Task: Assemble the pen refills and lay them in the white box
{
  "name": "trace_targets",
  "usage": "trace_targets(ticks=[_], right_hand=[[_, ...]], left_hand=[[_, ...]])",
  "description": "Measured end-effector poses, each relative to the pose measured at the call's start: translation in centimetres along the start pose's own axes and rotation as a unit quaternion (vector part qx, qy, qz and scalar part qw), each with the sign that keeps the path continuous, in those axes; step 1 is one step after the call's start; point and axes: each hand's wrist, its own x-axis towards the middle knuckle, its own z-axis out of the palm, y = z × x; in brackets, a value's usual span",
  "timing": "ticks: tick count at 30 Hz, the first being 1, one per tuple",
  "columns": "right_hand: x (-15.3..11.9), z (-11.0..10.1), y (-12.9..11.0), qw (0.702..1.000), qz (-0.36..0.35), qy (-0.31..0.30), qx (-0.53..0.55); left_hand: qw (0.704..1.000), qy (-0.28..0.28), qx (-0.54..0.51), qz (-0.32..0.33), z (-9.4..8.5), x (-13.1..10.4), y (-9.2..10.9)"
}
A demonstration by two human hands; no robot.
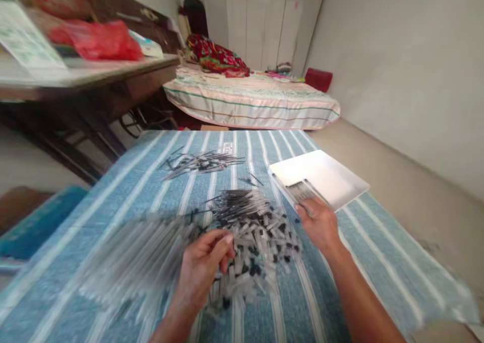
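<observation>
My left hand [207, 257] is closed in a pinch over the pile of small clear and black pieces [260, 242]; whatever its fingertips hold is too small to name. To the right, my right hand [319, 224] grips a bundle of thin dark-tipped sticks [302, 191] at the near left edge of the white tray [333, 174]. Dark thin rods [236, 204] lie just beyond the small pieces. Left of my left hand spreads a large heap of long translucent tubes [132, 255], blurred.
The blue striped cloth [196, 192] covers the table. Mixed thin parts [204, 162] lie farther back. A side table [124, 71] with a red bag [106, 40] stands at the left, and a bed [253, 98] is behind.
</observation>
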Motion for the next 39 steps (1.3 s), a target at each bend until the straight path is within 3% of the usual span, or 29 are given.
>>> trace_targets(ticks=[4,8,17,27,34,37,39], right_hand=[[2.1,-0.5,3.0,0.991,0.060,-0.087,-0.088],[2.6,-0.4,4.2,0.976,0.063,-0.171,-0.121],[2.1,-0.1,4.3,0.966,0.045,-0.220,-0.126],[1.9,0.0,4.0,0.968,0.052,-0.208,-0.130],[1.8,0.3,4.5,0.969,0.046,-0.204,-0.129],[1.4,0.5,4.9,0.980,0.036,-0.157,-0.117],[1.0,0.5,4.9,0.992,0.022,-0.083,-0.091]], left_hand=[[0.999,-0.020,0.039,-0.017,0.3,0.2,-0.1],[0.997,-0.030,0.068,-0.016,0.5,0.3,-0.4],[0.995,-0.035,0.087,-0.020,0.5,0.2,-0.6],[0.993,-0.055,0.100,-0.005,0.5,0.5,-1.2],[0.995,-0.032,0.091,-0.009,0.6,0.3,-1.0],[0.996,-0.014,0.092,0.001,0.2,0.5,-1.1],[0.994,0.004,0.108,0.020,-0.1,0.8,-1.4]])
